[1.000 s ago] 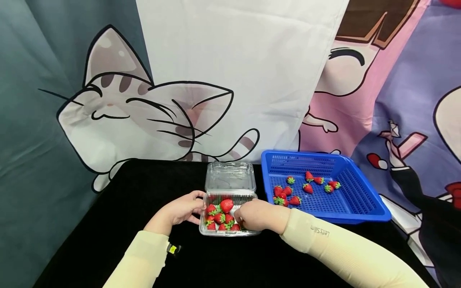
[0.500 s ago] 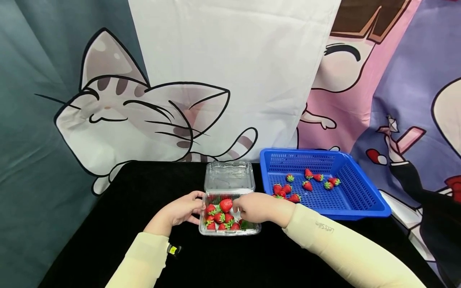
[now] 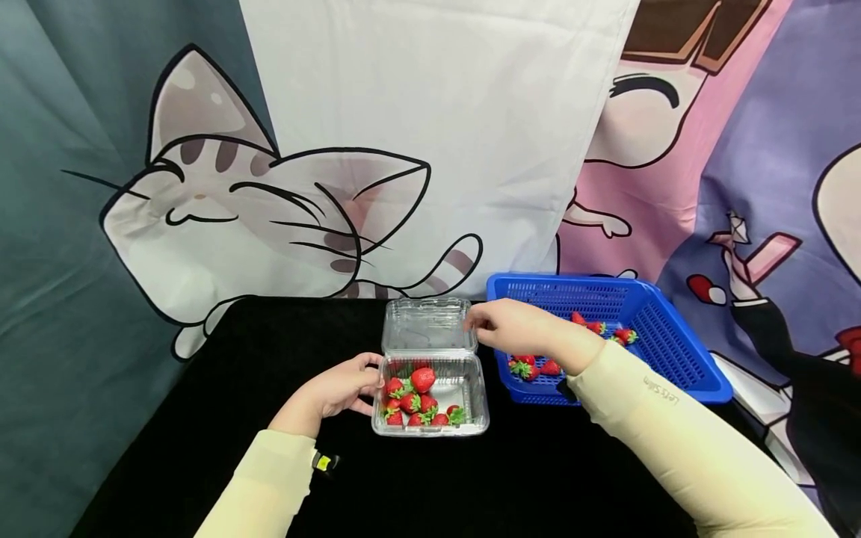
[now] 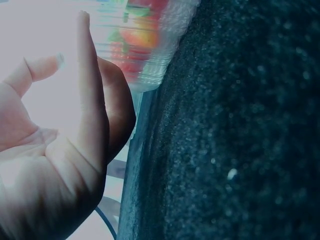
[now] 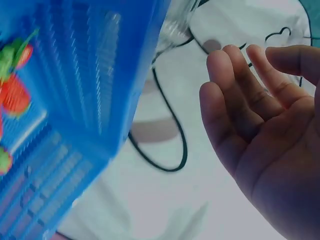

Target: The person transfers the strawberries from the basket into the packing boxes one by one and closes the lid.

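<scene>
A clear hinged plastic container (image 3: pixel 472 388) sits on the black cloth, its lid (image 3: pixel 427 329) tipped back. Red strawberries (image 3: pixel 409 403) with green leaves fill its left part and front. At the container's left side, my left hand (image 3: pixel 338 388) touches the wall with its fingertips; the left wrist view has one finger (image 4: pixel 89 75) stretched out beside the clear wall. My right hand (image 3: pixel 521 327) is raised between the lid and the blue basket (image 3: pixel 673 359), overlapping the basket's left side in the head view. Its fingers (image 5: pixel 227 115) are loosely bent, with nothing between them.
More strawberries (image 3: pixel 595 327) lie in the basket, partly hidden behind my right hand and forearm. A black cloth (image 3: pixel 403 486) covers the table. Behind it hangs a curtain (image 3: pixel 511 112) printed with a cat and other cartoon figures.
My right hand has risen out of the container and moved back and right towards the basket, uncovering a strawberry at the container's front right. My left hand stays at the container's side.
</scene>
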